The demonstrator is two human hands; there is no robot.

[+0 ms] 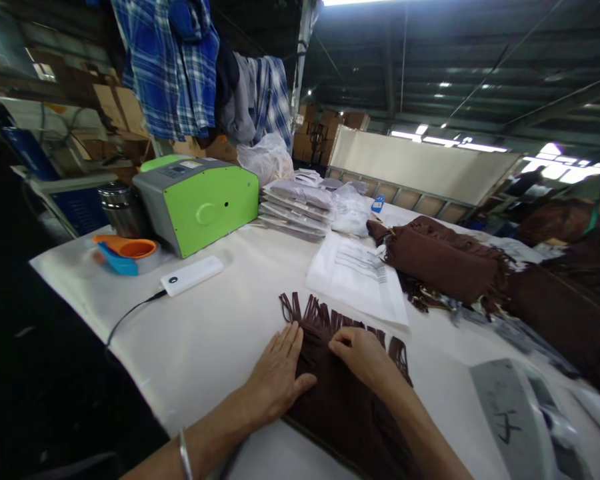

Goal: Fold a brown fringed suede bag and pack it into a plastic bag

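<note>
A: Where is the brown fringed cloth [340,393] found, and how is it laid?

B: It is spread flat on the white table [205,333], in the lower middle of the head view. Its long axis is run from about five o'clock, nearest the person, up to about eleven o'clock. The fringe [320,317] is carried on the far end, and its strips are pointed away toward eleven to twelve o'clock.

A: What is done by the left hand [280,377]?

B: It is laid palm down on the cloth's left edge, fingers straight and held close together, pointed toward one o'clock, with the thumb splayed out across the cloth toward three o'clock. A thin bangle [185,457] is worn on that forearm.

A: And the right hand [363,353]?

B: It is set on the cloth just below the fringe, at three o'clock of the left hand and nearly touching it. The fingers are curled toward ten o'clock; whether a strip is pinched between them cannot be told.

A: What else is seen about the cloth?

B: A printed paper sheet [357,277] is lain at one o'clock of it, just beside the fringe. Folded brown fringed pieces [445,263] are piled at two o'clock. A white power bank [193,275] with a dark cable is placed at ten o'clock, and a green and grey machine [200,200] is stood beyond it, with stacked clear packets [297,210] to that machine's right.
</note>
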